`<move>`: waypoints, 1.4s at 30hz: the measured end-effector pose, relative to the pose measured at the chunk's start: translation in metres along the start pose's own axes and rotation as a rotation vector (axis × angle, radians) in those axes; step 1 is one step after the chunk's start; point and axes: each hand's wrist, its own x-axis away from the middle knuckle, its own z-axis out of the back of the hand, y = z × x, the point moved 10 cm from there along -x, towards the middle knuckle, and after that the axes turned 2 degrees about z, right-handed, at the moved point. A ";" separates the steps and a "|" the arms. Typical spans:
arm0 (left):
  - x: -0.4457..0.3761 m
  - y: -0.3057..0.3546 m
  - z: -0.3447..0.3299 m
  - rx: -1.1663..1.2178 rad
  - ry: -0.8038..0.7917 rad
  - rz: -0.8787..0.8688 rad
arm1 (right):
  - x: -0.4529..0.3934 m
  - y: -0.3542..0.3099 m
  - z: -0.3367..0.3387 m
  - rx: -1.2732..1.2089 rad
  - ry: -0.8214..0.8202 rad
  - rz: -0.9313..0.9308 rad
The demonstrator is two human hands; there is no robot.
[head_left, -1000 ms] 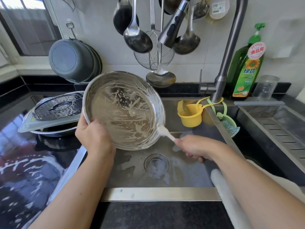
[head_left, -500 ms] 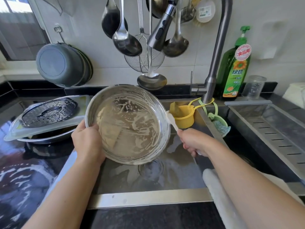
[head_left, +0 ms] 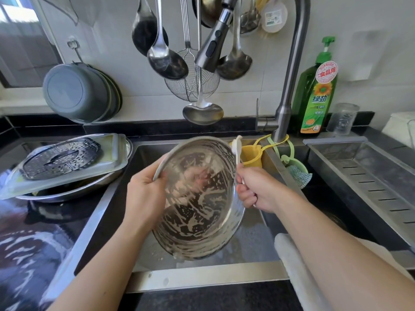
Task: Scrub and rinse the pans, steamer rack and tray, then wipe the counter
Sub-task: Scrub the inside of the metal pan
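The round steel pan [head_left: 199, 198] is held over the sink [head_left: 202, 273], and since half a second ago it has been turned: then its soapy inside faced the camera, now its shiny underside does, streaked with suds, the rim tipped toward twelve o'clock. The left hand [head_left: 146, 196] grips the rim at about ten o'clock, fingers curled over the edge and thumb on the near face; before, it held the pan at its lower left. The right hand [head_left: 258, 189] is closed around the handle of a white brush [head_left: 237, 149], whose head now stands up at the pan's rim at about one o'clock, having risen from three o'clock. At nine o'clock of the sink, on the wet black counter [head_left: 33, 243], the perforated steamer rack [head_left: 60, 158] lies on a pale tray [head_left: 112, 160] stacked over another steel pan [head_left: 74, 191], as before. The faucet [head_left: 289, 70] and green soap bottle [head_left: 316, 90] stand at one o'clock.
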 end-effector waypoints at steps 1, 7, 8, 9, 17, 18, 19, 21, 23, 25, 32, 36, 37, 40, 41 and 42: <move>0.003 0.006 -0.002 -0.013 -0.012 -0.018 | 0.002 -0.002 -0.005 0.022 -0.025 0.017; 0.009 0.013 -0.005 -0.021 -0.024 -0.019 | 0.009 -0.007 -0.016 0.068 -0.046 0.056; 0.008 0.013 -0.005 -0.016 -0.017 -0.019 | 0.008 -0.005 -0.011 0.085 0.023 0.035; 0.008 0.013 -0.004 -0.010 -0.015 -0.018 | 0.009 -0.003 -0.007 0.117 0.082 0.022; 0.013 0.005 -0.022 -0.071 -0.142 0.042 | 0.038 -0.022 -0.067 0.639 -0.169 0.361; 0.012 0.002 -0.020 -0.072 -0.131 0.060 | 0.033 -0.024 -0.058 0.653 -0.103 0.363; 0.011 0.000 -0.018 -0.064 -0.114 0.075 | 0.026 -0.026 -0.045 0.624 -0.023 0.338; 0.008 -0.003 -0.014 -0.044 -0.084 0.093 | 0.020 -0.027 -0.027 0.584 0.082 0.293; 0.008 -0.005 -0.016 -0.029 -0.090 0.103 | 0.027 -0.029 -0.045 0.703 0.004 0.379; 0.008 -0.009 -0.018 -0.012 -0.096 0.121 | 0.044 -0.020 -0.086 0.879 -0.187 0.466; 0.005 -0.040 -0.003 0.223 -0.003 0.398 | 0.020 -0.003 -0.032 0.891 0.051 0.088; 0.007 -0.027 -0.019 0.195 -0.090 0.321 | 0.019 -0.007 -0.047 0.892 0.069 0.153; 0.007 -0.024 -0.024 0.178 -0.107 0.288 | 0.020 -0.005 -0.063 0.962 -0.001 0.218; 0.005 -0.026 -0.021 0.177 -0.073 0.266 | 0.027 0.028 -0.097 1.165 -0.267 0.197; 0.003 -0.027 -0.017 0.178 -0.052 0.272 | 0.026 0.032 -0.093 1.182 -0.271 0.175; 0.002 -0.028 -0.013 0.179 -0.035 0.275 | 0.022 0.026 -0.084 1.193 -0.212 0.181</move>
